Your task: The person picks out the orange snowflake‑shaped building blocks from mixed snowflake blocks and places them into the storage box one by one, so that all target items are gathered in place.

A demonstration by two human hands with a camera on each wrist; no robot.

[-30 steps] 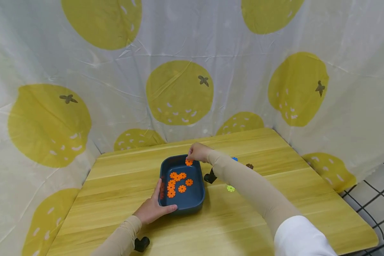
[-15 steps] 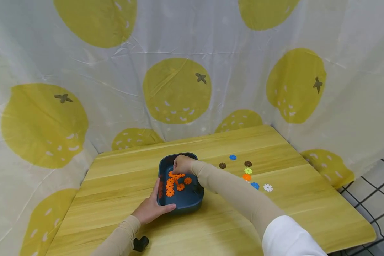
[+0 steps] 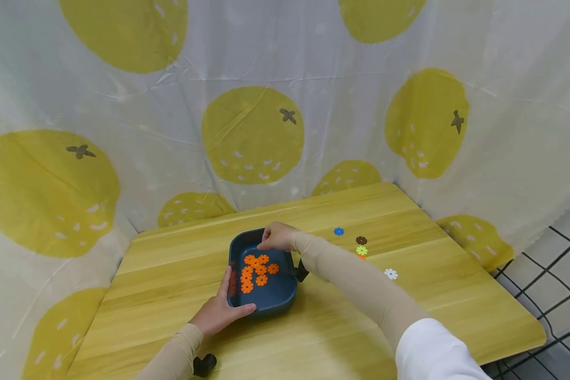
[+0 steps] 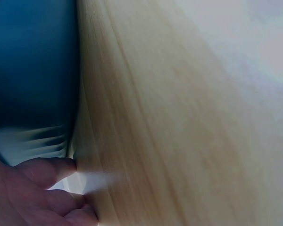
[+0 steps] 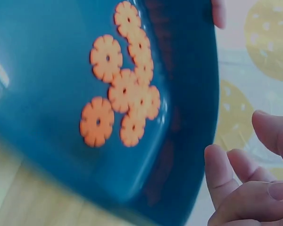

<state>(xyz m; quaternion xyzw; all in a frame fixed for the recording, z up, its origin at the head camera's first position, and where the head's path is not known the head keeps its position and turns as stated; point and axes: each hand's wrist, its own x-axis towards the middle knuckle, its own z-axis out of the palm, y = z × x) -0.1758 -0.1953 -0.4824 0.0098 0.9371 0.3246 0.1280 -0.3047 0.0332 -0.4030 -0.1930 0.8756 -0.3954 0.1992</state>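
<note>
Several orange flower-shaped plastic discs point(image 3: 255, 262) lie in the dark blue rectangular pan point(image 3: 277, 302), some of them overlapping. At the pan's near left corner my left hand point(image 3: 217, 312) holds it, thumb along the near rim and fingers against the left wall. My right hand point(image 3: 278, 236) hovers over the far right part of the pan. In the right wrist view its fingers point(image 5: 219, 167) are loosely bent, thumb apart, with nothing between them. The left wrist view shows bent fingers point(image 4: 47, 172) beside the pan's outer wall point(image 4: 33, 70).
Right of the pan, on the wooden table point(image 3: 456, 306), lie a blue disc point(image 3: 339, 231), a brown disc point(image 3: 361, 240), a yellow-green disc point(image 3: 361, 250) and a white disc point(image 3: 391, 274). My right sleeve point(image 3: 347, 269) partly covers an orange disc. A lemon-print curtain point(image 3: 252, 134) hangs behind.
My right hand brought an orange disc over the far right rim, lowered it among the others and let go. It has since moved back right and up. The left hand stays on the pan.
</note>
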